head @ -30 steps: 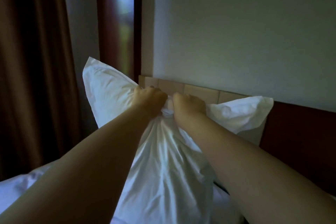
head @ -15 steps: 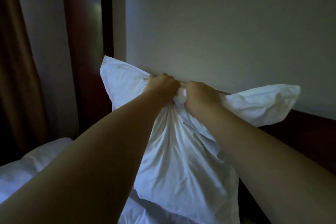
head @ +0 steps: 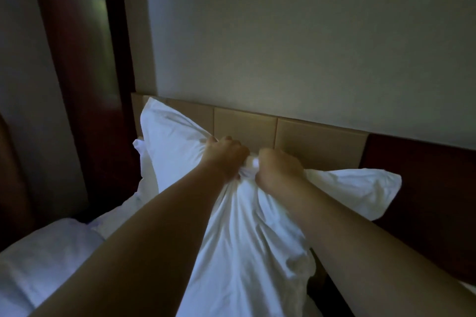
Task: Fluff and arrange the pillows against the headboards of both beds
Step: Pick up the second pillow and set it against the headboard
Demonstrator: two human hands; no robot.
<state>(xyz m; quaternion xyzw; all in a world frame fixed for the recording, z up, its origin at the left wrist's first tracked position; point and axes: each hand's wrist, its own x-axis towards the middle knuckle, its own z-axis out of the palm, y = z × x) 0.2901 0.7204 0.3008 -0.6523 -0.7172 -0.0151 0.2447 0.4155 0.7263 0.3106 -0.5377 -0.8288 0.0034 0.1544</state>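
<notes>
A white pillow [head: 247, 244] hangs upright in front of the beige padded headboard [head: 319, 141]. My left hand [head: 226, 156] and my right hand [head: 279, 171] grip the bunched middle of its top edge, fists side by side. The pillow's two upper corners stick out to the left and right of my hands. Its lower part is hidden behind my forearms. A second white pillow [head: 140, 195] lies partly hidden behind it at the left.
White bedding [head: 43, 260] lies at the lower left. A dark red wooden panel [head: 422, 195] continues the headboard to the right. A plain wall rises above; a dark window frame [head: 113, 59] and curtain stand at the left.
The pillow, held by both hands, has come down from above the headboard's top edge; the beige panels show again above my fists. Both grips are unchanged.
</notes>
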